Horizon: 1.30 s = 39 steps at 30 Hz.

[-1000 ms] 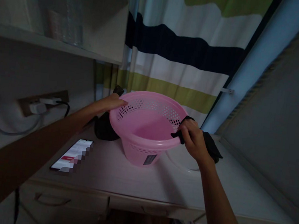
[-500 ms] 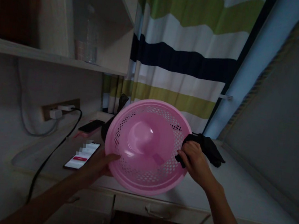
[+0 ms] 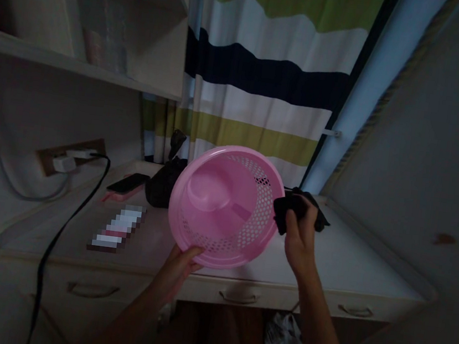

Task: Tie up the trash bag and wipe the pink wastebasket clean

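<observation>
A pink plastic basket (image 3: 227,194) with perforated sides is tilted above the desk, its inside facing me and bare. My left hand (image 3: 179,269) grips the lower left rim, thumb over the edge and fingers underneath. At the basket's right side, my right hand (image 3: 300,236) is closed around a small black cloth item (image 3: 285,209), whose exact kind I cannot make out. Behind that hand, more black fabric (image 3: 320,221) lies on the desk, partly hidden.
On the desk (image 3: 352,265), left of the basket, are a lit phone (image 3: 117,229), a dark phone (image 3: 128,183) and a black bag (image 3: 163,186). A black cable (image 3: 76,212) runs from the wall socket. Shelves (image 3: 140,80) overhang the left; a striped curtain (image 3: 258,103) hangs behind.
The basket has turned, its opening now facing more to the left. My left hand has shifted along to its lower rim. My right hand has turned upward, with the black cloth item showing more.
</observation>
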{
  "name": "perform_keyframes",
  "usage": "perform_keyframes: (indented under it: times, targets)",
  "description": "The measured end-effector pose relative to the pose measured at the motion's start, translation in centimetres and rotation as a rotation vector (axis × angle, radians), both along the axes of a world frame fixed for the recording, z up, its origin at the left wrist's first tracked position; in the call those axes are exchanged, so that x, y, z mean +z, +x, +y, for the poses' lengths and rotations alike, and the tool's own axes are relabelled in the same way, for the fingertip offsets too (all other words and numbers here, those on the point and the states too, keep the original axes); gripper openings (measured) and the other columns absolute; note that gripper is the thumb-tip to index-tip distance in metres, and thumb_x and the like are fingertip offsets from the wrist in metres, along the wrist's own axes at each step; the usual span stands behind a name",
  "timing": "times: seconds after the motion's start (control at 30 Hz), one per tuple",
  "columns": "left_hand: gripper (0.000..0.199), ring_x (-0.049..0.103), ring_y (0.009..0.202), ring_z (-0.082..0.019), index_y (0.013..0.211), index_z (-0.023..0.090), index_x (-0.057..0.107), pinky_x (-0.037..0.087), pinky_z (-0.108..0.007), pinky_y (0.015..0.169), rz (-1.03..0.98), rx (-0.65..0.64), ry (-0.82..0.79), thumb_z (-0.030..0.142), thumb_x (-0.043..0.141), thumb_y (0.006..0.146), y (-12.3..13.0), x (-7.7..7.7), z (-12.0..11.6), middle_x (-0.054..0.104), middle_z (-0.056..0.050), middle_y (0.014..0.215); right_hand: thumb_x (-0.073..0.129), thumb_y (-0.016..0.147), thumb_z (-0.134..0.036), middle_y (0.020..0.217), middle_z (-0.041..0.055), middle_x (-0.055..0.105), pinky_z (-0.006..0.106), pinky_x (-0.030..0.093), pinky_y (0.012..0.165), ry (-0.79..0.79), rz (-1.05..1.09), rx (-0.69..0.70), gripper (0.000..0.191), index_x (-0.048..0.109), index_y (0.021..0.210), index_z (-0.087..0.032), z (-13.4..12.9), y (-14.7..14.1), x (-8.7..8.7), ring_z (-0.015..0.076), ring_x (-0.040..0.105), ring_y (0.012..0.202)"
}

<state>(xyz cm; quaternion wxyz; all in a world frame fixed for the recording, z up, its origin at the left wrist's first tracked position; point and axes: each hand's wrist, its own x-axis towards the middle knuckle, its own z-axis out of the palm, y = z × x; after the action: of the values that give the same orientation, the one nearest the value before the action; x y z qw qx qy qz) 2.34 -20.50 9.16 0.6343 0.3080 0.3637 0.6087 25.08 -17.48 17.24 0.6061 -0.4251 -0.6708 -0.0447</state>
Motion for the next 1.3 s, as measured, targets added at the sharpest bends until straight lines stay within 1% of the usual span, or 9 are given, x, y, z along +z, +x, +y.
perform_keyframes:
  times: [0.1, 0.2, 0.3, 0.47, 0.67, 0.83, 0.97, 1.13, 1.3]
  targets:
    - [0.061, 0.06, 0.099, -0.023, 0.122, 0.025, 0.044, 0.049, -0.039, 0.083, -0.044, -0.023, -0.016, 0.018, 0.067, 0.066, 0.7, -0.3, 0.1, 0.061, -0.008, 0.115, 0.045, 0.083, -0.026, 0.098, 0.0081, 0.049, 0.039, 0.042, 0.085, -0.075, 0.031, 0.048, 0.024, 0.052, 0.106, -0.021, -0.9, -2.9, -3.2, 0.0206, 0.05, 0.094]
    - [0.054, 0.06, 0.098, -0.023, 0.119, 0.023, 0.046, 0.051, -0.039, 0.08, -0.071, -0.069, -0.018, 0.024, 0.066, 0.069, 1.4, 0.0, -0.2, 0.06, -0.009, 0.115, 0.047, 0.083, -0.022, 0.095, 0.0071, 0.058, 0.034, 0.045, 0.081, -0.202, 0.041, 0.229, 0.021, 0.058, 0.1, -0.021, -1.5, -5.7, -6.1, 0.0187, 0.055, 0.09]
    - [0.047, 0.06, 0.096, -0.023, 0.113, 0.02, 0.049, 0.052, -0.036, 0.076, -0.08, -0.043, 0.004, 0.028, 0.066, 0.07, 1.8, 0.1, -0.5, 0.061, -0.009, 0.112, 0.05, 0.082, -0.02, 0.094, 0.0055, 0.064, 0.033, 0.047, 0.08, -0.283, -0.035, 0.4, 0.023, 0.061, 0.102, -0.023, -2.4, -7.6, -8.2, 0.0181, 0.058, 0.09]
    - [0.046, 0.061, 0.093, -0.023, 0.105, 0.017, 0.053, 0.053, -0.03, 0.068, -0.076, 0.015, 0.008, 0.037, 0.068, 0.066, 1.9, -0.8, -0.7, 0.065, -0.009, 0.103, 0.055, 0.08, -0.023, 0.103, 0.0052, 0.063, 0.047, 0.033, 0.098, -0.279, -0.218, 0.321, 0.031, 0.057, 0.111, -0.027, -4.2, -8.9, -10.2, 0.0198, 0.056, 0.099]
    - [0.049, 0.061, 0.092, -0.024, 0.1, 0.018, 0.058, 0.052, -0.029, 0.063, -0.059, 0.111, -0.031, 0.044, 0.07, 0.06, 2.7, -1.9, -0.7, 0.065, -0.01, 0.102, 0.057, 0.08, -0.024, 0.108, 0.0051, 0.062, 0.039, 0.041, 0.088, -0.291, -0.275, 0.237, 0.028, 0.059, 0.108, -0.025, -4.4, -8.1, -11.7, 0.0201, 0.054, 0.101]
    - [0.052, 0.061, 0.093, -0.024, 0.105, 0.02, 0.055, 0.052, -0.033, 0.069, -0.102, 0.116, -0.041, 0.043, 0.069, 0.061, 3.1, -2.7, -0.5, 0.066, -0.009, 0.1, 0.055, 0.08, -0.019, 0.101, 0.0043, 0.065, 0.044, 0.036, 0.089, -0.297, -0.295, 0.079, 0.02, 0.062, 0.098, -0.023, -4.0, -6.8, -12.5, 0.0213, 0.054, 0.096]
    - [0.045, 0.062, 0.09, -0.021, 0.103, 0.021, 0.055, 0.052, -0.032, 0.072, -0.094, 0.103, -0.037, 0.043, 0.066, 0.066, 3.2, -3.6, -0.3, 0.066, -0.007, 0.099, 0.05, 0.081, -0.017, 0.102, 0.0056, 0.064, 0.047, 0.033, 0.09, -0.309, -0.252, 0.017, 0.022, 0.06, 0.1, -0.023, -4.7, -7.5, -12.7, 0.0237, 0.053, 0.095]
    - [0.035, 0.063, 0.087, -0.018, 0.096, 0.022, 0.058, 0.052, -0.026, 0.067, -0.07, 0.121, -0.043, 0.045, 0.062, 0.07, 3.6, -4.2, -0.4, 0.066, -0.005, 0.099, 0.042, 0.083, -0.014, 0.115, 0.008, 0.058, 0.048, 0.032, 0.087, -0.303, -0.229, 0.012, 0.041, 0.047, 0.122, -0.023, -6.0, -10.4, -12.5, 0.0266, 0.049, 0.102]
    - [0.043, 0.06, 0.097, -0.022, 0.106, 0.022, 0.054, 0.052, -0.029, 0.074, -0.11, 0.132, -0.02, 0.046, 0.06, 0.071, 3.7, -3.7, -1.1, 0.062, -0.008, 0.11, 0.041, 0.084, -0.011, 0.112, 0.005, 0.059, 0.044, 0.035, 0.082, -0.236, -0.211, 0.076, 0.044, 0.047, 0.123, -0.03, -6.0, -10.3, -12.7, 0.0239, 0.05, 0.1]
